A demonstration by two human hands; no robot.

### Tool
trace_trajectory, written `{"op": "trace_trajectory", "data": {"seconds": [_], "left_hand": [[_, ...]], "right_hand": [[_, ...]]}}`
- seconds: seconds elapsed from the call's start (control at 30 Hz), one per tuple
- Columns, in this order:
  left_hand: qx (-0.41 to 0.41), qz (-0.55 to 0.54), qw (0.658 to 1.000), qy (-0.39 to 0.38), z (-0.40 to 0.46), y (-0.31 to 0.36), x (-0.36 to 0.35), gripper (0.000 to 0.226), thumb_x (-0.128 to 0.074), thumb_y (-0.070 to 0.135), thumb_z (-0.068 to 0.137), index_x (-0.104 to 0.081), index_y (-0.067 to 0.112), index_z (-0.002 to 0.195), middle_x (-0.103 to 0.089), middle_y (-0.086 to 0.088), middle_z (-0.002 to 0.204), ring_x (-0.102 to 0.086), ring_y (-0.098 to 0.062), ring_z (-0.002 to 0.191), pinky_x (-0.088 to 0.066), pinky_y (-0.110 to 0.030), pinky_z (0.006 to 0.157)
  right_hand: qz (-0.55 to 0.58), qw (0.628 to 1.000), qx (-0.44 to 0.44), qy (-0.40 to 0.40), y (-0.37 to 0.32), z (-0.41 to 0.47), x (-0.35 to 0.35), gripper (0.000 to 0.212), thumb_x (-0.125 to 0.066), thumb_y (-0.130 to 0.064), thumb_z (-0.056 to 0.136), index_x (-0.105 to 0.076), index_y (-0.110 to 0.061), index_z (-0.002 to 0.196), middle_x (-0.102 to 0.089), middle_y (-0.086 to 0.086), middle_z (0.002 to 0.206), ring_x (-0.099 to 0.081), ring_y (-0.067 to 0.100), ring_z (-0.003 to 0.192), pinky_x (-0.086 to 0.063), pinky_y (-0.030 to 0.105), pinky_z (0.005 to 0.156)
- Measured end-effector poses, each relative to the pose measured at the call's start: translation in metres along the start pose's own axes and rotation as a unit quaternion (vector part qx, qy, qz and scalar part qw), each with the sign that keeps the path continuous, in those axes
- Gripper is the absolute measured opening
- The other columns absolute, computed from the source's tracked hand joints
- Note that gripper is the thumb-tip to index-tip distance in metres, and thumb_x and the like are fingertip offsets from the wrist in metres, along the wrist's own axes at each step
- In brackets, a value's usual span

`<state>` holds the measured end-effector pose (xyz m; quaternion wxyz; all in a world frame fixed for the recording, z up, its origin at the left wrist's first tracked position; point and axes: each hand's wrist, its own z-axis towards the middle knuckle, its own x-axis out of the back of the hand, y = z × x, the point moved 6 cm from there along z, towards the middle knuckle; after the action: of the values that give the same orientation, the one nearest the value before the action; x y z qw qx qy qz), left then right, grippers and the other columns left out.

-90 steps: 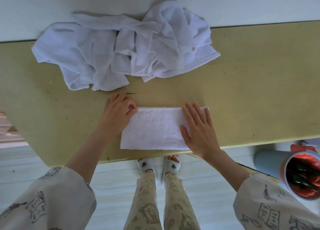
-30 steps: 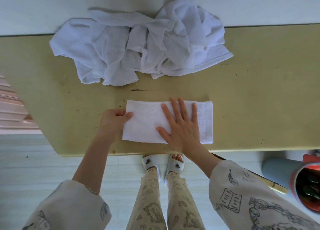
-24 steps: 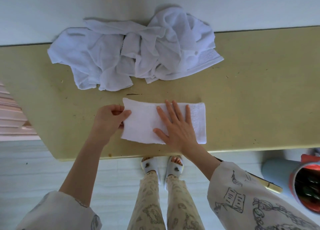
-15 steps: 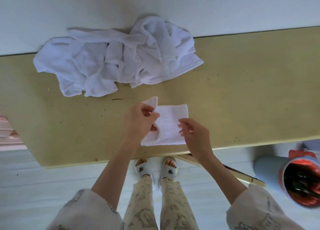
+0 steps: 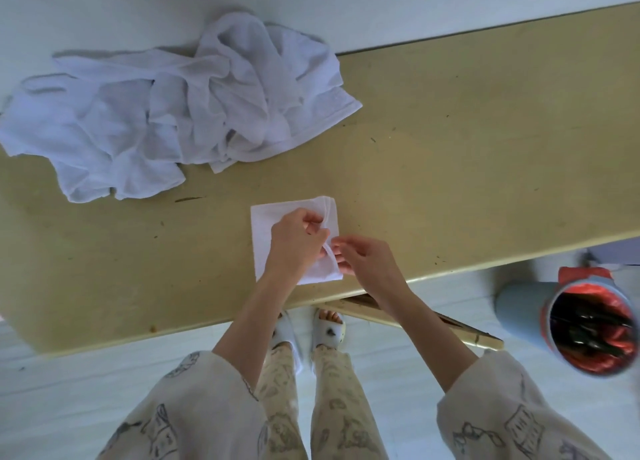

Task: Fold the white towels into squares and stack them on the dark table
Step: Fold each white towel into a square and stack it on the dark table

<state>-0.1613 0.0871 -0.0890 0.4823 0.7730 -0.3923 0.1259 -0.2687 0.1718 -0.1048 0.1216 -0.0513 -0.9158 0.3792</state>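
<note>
**Both hands pinch the folded towel's right edge**

The folded white towel (image 5: 277,227) lies near the front edge of the yellowish surface (image 5: 467,168). The left hand (image 5: 298,241) pinches its upper layers at the right side; the right hand (image 5: 367,262) nips the lower right corner. Behind sits a rumpled heap of towels (image 5: 166,106).
</note>
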Motion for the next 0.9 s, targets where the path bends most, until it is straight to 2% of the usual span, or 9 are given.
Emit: {"op": "trace_trajectory", "data": {"seconds": [0.1, 0.2, 0.3, 0.4, 0.5, 0.57, 0.7, 0.83, 0.9], "left_hand": [[0.013, -0.043, 0.998, -0.034, -0.001, -0.004, -0.001, 0.02, -0.057, 0.011, 0.089, -0.065, 0.01, 0.107, -0.066, 0.002, 0.089, -0.061, -0.004, 0.065, -0.046, -0.003, 0.059], [0.006, -0.078, 0.997, -0.015, -0.006, -0.013, 0.01, 0.02, -0.053, 0.008, 0.09, -0.066, 0.013, 0.103, -0.067, -0.004, 0.091, -0.065, -0.01, 0.067, -0.053, -0.012, 0.065], [-0.082, 0.015, 0.994, 0.072, -0.016, -0.019, 0.03, 0.021, -0.054, 0.004, 0.089, -0.065, 0.011, 0.106, -0.062, -0.002, 0.101, -0.058, -0.012, 0.08, -0.045, -0.007, 0.07], [-0.178, 0.148, 0.967, 0.102, -0.024, -0.03, 0.035, 0.029, -0.058, 0.005, 0.086, -0.061, 0.01, 0.114, -0.057, -0.006, 0.112, -0.045, -0.018, 0.102, -0.04, -0.021, 0.087], [-0.259, 0.249, 0.93, 0.076, -0.025, -0.043, 0.028, 0.037, -0.05, 0.023, 0.084, -0.057, 0.013, 0.119, -0.052, -0.009, 0.128, -0.036, -0.021, 0.117, -0.043, -0.039, 0.093], [-0.257, 0.278, 0.925, 0.032, -0.024, -0.052, 0.023, 0.043, -0.053, 0.029, 0.083, -0.053, 0.016, 0.125, -0.043, -0.01, 0.14, -0.032, -0.026, 0.131, -0.04, -0.044, 0.096], [-0.251, 0.293, 0.922, -0.013, -0.024, -0.058, 0.019, 0.063, -0.07, 0.028, 0.079, -0.045, 0.017, 0.135, -0.028, -0.01, 0.151, -0.022, -0.029, 0.141, -0.032, -0.044, 0.103], [-0.256, 0.315, 0.913, -0.038, -0.023, -0.061, 0.015, 0.074, -0.067, 0.036, 0.08, -0.031, 0.021, 0.143, -0.013, -0.005, 0.156, -0.006, -0.02, 0.143, -0.025, -0.041, 0.108], [-0.261, 0.324, 0.908, -0.043, -0.023, -0.062, 0.013, 0.074, -0.064, 0.04, 0.081, -0.028, 0.023, 0.144, -0.01, -0.004, 0.156, -0.004, -0.021, 0.143, -0.025, -0.042, 0.108]], "right_hand": [[-0.02, 1.0, 0.004, 0.005, -0.004, -0.001, -0.002, 0.024, -0.053, -0.02, 0.09, -0.07, -0.014, 0.106, -0.071, 0.002, 0.103, -0.066, 0.017, 0.095, -0.052, 0.041, 0.092], [-0.069, 0.997, 0.01, 0.033, -0.011, 0.0, -0.002, 0.028, -0.057, -0.023, 0.09, -0.067, -0.01, 0.112, -0.069, 0.003, 0.108, -0.063, 0.015, 0.095, -0.049, 0.031, 0.093], [-0.099, 0.993, 0.008, 0.055, -0.015, 0.002, -0.003, 0.03, -0.058, -0.022, 0.089, -0.064, -0.008, 0.115, -0.068, 0.005, 0.105, -0.058, 0.012, 0.088, -0.045, 0.025, 0.086], [-0.101, 0.992, -0.01, 0.071, -0.015, 0.004, -0.001, 0.026, -0.057, -0.018, 0.088, -0.065, -0.007, 0.111, -0.069, 0.004, 0.101, -0.059, 0.015, 0.085, -0.047, 0.026, 0.082], [-0.074, 0.995, -0.03, 0.067, -0.015, 0.006, 0.001, 0.02, -0.061, -0.015, 0.084, -0.067, -0.008, 0.101, -0.066, 0.001, 0.091, -0.065, 0.022, 0.089, -0.053, 0.038, 0.088], [-0.072, 0.995, -0.036, 0.055, -0.015, 0.007, -0.001, 0.014, -0.063, -0.014, 0.082, -0.066, -0.01, 0.095, -0.066, 0.001, 0.089, -0.066, 0.023, 0.091, -0.053, 0.042, 0.088], [-0.084, 0.994, -0.053, 0.039, -0.013, 0.011, 0.001, 0.005, -0.063, -0.01, 0.083, -0.063, -0.013, 0.087, -0.068, 0.006, 0.09, -0.069, 0.023, 0.076, -0.057, 0.042, 0.08], [-0.121, 0.99, -0.061, 0.029, -0.013, 0.01, 0.004, 0.007, -0.061, -0.003, 0.082, -0.065, -0.009, 0.082, -0.069, 0.009, 0.077, -0.07, 0.024, 0.068, -0.059, 0.039, 0.073], [-0.158, 0.986, -0.045, 0.033, -0.014, 0.008, 0.003, 0.007, -0.059, -0.003, 0.081, -0.064, -0.004, 0.076, -0.07, 0.014, 0.073, -0.07, 0.026, 0.066, -0.059, 0.042, 0.073]]}}
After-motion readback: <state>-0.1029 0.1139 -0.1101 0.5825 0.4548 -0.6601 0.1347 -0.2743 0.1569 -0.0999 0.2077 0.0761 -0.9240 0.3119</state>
